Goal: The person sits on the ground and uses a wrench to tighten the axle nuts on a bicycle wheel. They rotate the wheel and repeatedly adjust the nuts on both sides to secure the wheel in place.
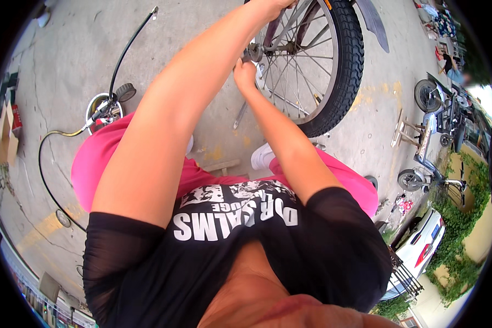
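Note:
A bicycle wheel (350, 65) with a black knobbly tyre stands in front of me, its spokes and hub facing me. My right hand (245, 75) is closed at a round grey metal part (253, 52) beside the hub. What its fingers grip is partly hidden behind my left forearm. Across it my left arm reaches up to the top edge, where my left hand (276, 5) is at the bicycle frame (273, 30); the picture's edge cuts off its fingers. A metal rod (239, 116) slants down below my right hand.
Left lie a black hose (128, 54) and a round white-rimmed container (95, 104) with a dark cap (126, 92) beside it. An open cardboard box (6, 136) is farther left. Right are a wooden stool (403, 130), an electric scooter (429, 134) and a white car (421, 243).

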Demonstrator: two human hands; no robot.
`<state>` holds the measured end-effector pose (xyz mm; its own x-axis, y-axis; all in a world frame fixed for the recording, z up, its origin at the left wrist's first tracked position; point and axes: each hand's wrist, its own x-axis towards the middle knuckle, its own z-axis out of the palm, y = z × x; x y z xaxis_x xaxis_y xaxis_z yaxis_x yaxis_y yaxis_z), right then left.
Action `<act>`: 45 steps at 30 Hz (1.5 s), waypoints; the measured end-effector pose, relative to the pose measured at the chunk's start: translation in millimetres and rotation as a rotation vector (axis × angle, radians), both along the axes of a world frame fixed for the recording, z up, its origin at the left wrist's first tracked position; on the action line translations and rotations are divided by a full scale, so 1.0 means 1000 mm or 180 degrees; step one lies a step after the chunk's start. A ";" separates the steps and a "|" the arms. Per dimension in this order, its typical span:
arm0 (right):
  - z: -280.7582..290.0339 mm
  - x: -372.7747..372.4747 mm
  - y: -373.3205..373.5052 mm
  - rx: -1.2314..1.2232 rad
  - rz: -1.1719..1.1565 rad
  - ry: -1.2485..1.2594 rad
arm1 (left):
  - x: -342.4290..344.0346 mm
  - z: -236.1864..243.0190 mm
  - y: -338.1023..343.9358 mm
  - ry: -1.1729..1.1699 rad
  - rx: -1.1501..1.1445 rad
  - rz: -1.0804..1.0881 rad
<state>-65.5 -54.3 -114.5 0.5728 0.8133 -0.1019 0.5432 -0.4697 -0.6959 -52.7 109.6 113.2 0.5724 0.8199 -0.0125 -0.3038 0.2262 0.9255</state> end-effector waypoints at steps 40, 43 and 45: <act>0.272 0.036 -0.033 -0.2370 0.1680 -0.0780 | 0.000 0.004 -0.004 -0.0323 -0.0069 -0.0332; 0.290 0.032 -0.014 -0.2781 0.1609 -0.0480 | 0.001 0.004 -0.003 -0.0302 -0.0062 -0.0305; 0.297 0.034 -0.002 -0.2931 0.1658 -0.0395 | 0.001 0.005 -0.003 -0.0289 -0.0053 -0.0285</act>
